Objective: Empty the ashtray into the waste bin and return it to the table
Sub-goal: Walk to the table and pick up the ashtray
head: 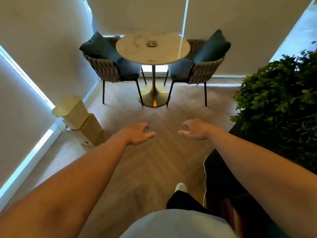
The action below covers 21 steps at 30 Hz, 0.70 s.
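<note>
Ahead, one ashtray on one table, two chairs.

- One view only, worn at head height on a standing person; no second view to share any part of the scene.
- It faces forward and tilted down: the person's torso fills the near bottom edge and both bare forearms run up from the lower corners.
- Wide-angle lens; walls and window lines bow outward toward the edges.
- The round table stands far, centre-top, well apart from the camera.
- Waste bin at mid-left; plant at right.
</note>
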Each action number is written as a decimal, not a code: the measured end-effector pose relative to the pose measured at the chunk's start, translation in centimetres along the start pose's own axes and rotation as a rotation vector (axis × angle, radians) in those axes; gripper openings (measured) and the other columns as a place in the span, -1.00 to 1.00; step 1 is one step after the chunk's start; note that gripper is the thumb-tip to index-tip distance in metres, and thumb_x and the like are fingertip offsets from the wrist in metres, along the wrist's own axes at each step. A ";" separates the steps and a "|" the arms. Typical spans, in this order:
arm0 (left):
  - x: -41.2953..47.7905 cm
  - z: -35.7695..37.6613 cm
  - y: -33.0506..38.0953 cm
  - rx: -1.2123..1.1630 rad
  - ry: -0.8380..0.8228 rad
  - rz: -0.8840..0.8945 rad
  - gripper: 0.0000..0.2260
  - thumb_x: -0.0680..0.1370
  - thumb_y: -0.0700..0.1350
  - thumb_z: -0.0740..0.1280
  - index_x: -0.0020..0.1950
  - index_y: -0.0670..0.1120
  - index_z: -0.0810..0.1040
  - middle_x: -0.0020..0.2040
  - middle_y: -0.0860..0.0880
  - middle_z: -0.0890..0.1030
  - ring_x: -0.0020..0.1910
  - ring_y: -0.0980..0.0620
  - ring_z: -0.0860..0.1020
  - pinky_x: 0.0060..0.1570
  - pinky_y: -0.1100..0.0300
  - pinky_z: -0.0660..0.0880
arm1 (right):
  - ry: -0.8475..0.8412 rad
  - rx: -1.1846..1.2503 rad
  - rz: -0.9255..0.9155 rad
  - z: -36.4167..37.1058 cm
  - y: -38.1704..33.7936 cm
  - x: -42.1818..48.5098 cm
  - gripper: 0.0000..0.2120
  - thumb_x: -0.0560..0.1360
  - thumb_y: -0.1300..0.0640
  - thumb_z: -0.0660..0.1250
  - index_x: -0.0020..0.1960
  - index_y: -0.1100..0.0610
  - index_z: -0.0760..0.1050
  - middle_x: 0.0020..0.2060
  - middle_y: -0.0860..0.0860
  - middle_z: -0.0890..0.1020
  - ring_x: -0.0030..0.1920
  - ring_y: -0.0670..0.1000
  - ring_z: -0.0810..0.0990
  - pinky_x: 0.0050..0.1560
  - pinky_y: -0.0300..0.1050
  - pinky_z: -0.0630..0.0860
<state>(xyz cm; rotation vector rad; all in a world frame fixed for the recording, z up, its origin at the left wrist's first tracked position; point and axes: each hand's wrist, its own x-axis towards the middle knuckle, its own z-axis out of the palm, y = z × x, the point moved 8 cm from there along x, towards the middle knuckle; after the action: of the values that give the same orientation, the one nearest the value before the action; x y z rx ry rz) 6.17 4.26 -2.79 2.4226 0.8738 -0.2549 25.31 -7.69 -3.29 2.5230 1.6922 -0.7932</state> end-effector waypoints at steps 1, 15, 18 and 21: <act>0.1 0.3 -0.2 0.008 -0.009 -0.010 -0.43 0.57 0.26 0.23 0.42 -0.11 0.41 0.34 -0.13 0.52 0.28 -0.10 0.50 0.29 -0.03 0.43 | -0.018 -0.002 0.010 0.5 0.0 0.2 -0.31 0.53 -0.27 0.20 0.47 0.18 0.28 0.43 0.15 0.40 0.41 0.17 0.36 0.36 0.05 0.35; 7.2 2.6 -3.9 0.037 -0.115 -0.133 -0.40 0.56 0.30 0.19 0.45 -0.06 0.37 0.36 -0.11 0.51 0.29 -0.10 0.49 0.27 -0.07 0.44 | -0.210 0.103 0.019 4.7 2.1 8.3 -0.31 0.54 -0.24 0.22 0.50 0.17 0.25 0.46 0.16 0.36 0.43 0.17 0.34 0.39 0.09 0.35; 10.0 2.4 -4.1 0.021 -0.143 -0.155 -0.39 0.55 0.31 0.18 0.46 -0.05 0.36 0.36 -0.11 0.51 0.30 -0.09 0.49 0.27 -0.08 0.44 | -0.233 0.094 0.012 4.1 3.6 10.9 -0.32 0.54 -0.25 0.21 0.49 0.17 0.26 0.46 0.15 0.37 0.43 0.16 0.35 0.39 0.08 0.34; 13.3 1.9 -3.9 0.001 -0.161 -0.174 -0.39 0.55 0.31 0.18 0.46 -0.06 0.36 0.37 -0.10 0.50 0.31 -0.09 0.48 0.28 -0.08 0.44 | -0.255 0.093 0.014 2.9 5.3 13.6 -0.32 0.54 -0.25 0.20 0.49 0.18 0.26 0.46 0.16 0.37 0.43 0.17 0.34 0.39 0.08 0.34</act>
<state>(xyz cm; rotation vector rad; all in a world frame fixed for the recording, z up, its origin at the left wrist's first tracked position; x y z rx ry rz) 13.94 12.73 -10.68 2.2916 1.0104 -0.5076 32.64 1.09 -12.81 2.3612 1.5889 -1.1604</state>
